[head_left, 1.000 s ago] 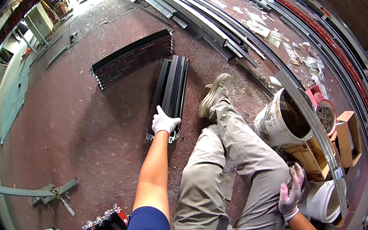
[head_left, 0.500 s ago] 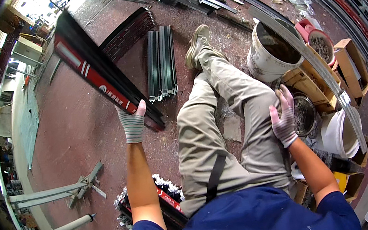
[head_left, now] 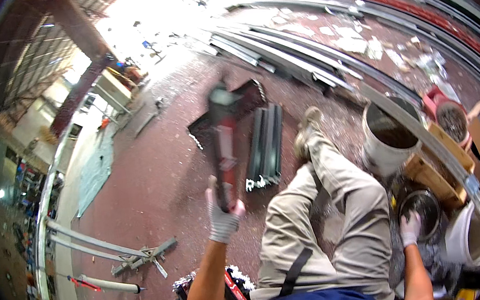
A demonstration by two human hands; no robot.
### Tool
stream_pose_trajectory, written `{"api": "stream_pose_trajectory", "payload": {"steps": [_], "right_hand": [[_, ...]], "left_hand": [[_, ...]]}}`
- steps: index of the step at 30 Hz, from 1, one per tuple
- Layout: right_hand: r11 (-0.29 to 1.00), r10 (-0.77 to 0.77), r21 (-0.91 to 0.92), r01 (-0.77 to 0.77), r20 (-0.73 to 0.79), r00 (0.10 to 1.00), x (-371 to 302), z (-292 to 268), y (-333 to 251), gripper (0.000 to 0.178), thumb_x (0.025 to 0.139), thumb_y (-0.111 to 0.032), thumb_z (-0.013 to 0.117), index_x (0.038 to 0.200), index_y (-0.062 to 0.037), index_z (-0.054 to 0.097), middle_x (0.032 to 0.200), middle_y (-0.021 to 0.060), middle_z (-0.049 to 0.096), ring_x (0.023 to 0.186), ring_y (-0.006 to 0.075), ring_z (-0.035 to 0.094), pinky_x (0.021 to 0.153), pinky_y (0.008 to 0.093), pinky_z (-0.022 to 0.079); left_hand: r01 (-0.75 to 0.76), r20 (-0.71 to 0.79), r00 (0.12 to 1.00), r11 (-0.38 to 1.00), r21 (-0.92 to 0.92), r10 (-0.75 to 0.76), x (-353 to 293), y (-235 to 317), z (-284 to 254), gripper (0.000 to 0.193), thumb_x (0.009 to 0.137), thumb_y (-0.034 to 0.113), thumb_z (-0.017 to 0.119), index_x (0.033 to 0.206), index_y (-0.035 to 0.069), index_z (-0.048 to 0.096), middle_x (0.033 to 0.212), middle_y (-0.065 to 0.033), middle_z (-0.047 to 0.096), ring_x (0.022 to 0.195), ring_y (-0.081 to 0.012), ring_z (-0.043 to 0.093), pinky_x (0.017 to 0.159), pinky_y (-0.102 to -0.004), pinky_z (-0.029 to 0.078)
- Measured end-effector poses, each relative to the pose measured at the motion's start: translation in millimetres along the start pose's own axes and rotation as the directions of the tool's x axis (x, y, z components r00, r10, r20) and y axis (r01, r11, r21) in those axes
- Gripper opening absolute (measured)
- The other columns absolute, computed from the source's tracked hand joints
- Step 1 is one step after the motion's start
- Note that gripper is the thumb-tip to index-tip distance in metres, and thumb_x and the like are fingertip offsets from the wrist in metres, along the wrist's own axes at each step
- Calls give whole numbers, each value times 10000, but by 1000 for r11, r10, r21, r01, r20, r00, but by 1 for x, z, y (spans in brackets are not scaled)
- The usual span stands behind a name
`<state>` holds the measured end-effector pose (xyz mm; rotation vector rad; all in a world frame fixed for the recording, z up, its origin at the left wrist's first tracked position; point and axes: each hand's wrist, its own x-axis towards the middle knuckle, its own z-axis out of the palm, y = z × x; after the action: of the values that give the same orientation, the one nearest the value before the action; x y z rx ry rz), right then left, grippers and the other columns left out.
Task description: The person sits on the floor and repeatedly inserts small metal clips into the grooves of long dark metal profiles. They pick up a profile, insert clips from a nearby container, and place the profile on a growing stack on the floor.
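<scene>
My left hand (head_left: pixel 223 221), in a striped grey glove with bare fingertips, grips the lower end of a long black metal profile (head_left: pixel 225 146) with a red printed face. The profile stands out ahead of me, and its far end is smeared by motion. My right hand (head_left: pixel 410 228), gloved alike, reaches down at the near left side of a dark round bowl (head_left: pixel 426 205). Its fingers look apart, with nothing visible in them, though small pieces under the fingertips cannot be made out. Beyond my left hand, several black profiles (head_left: pixel 263 143) lie side by side on the floor.
Red-and-black profiles (head_left: pixel 236 295) are stacked beside my left hip. A stained white bucket (head_left: pixel 375 143), a wooden box (head_left: pixel 433 169) and another white bucket (head_left: pixel 464 241) crowd the right, crossed by a long metal strip (head_left: pixel 428 139). A metal stand (head_left: pixel 138 255) sits on the left.
The profile in my left hand has swung rightward, from leaning left to nearly straight ahead. My right hand has left my knee and reached to the bowl. The view has tilted up.
</scene>
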<state>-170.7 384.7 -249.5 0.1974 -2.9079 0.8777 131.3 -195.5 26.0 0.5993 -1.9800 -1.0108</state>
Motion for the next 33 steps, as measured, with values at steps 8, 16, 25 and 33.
{"api": "stream_pose_trajectory", "payload": {"steps": [8, 16, 25, 33], "right_hand": [[889, 405, -342, -306, 272, 873, 4, 16, 102, 479, 868, -242, 657, 1311, -61, 665, 1330, 271, 658, 1195, 449, 662, 1034, 481, 544], [840, 447, -465, -279, 303, 842, 19, 12, 85, 345, 929, -224, 638, 1219, -77, 753, 1256, 232, 731, 1176, 410, 698, 992, 469, 564], [826, 488, -434, -360, 231, 841, 26, 9, 110, 330, 931, -248, 707, 1154, -16, 779, 1257, 245, 732, 1190, 396, 704, 981, 463, 572], [856, 460, -421, -299, 360, 812, 27, 3, 101, 393, 940, -282, 671, 1217, -15, 749, 1218, 281, 723, 1173, 435, 692, 996, 471, 555]], "left_hand": [[-542, 644, 716, 797, 268, 270, -38, 89, 77, 967, 612, 289, 852, 1505, 101, 532, 1121, -179, 632, 1051, -402, 613, 927, -520, 498], [-650, 835, 525, 710, 269, 164, -83, 125, 124, 1070, 618, 290, 892, 1592, 179, 462, 1228, -167, 605, 1077, -377, 605, 962, -497, 517], [-687, 798, 549, 677, 263, 248, -91, 126, 150, 923, 713, 290, 847, 1567, 194, 510, 1204, -150, 626, 1063, -350, 616, 957, -484, 510], [-687, 794, 557, 673, 275, 245, -90, 119, 141, 915, 697, 302, 857, 1542, 177, 531, 1179, -147, 627, 1076, -351, 614, 966, -488, 505]]}}
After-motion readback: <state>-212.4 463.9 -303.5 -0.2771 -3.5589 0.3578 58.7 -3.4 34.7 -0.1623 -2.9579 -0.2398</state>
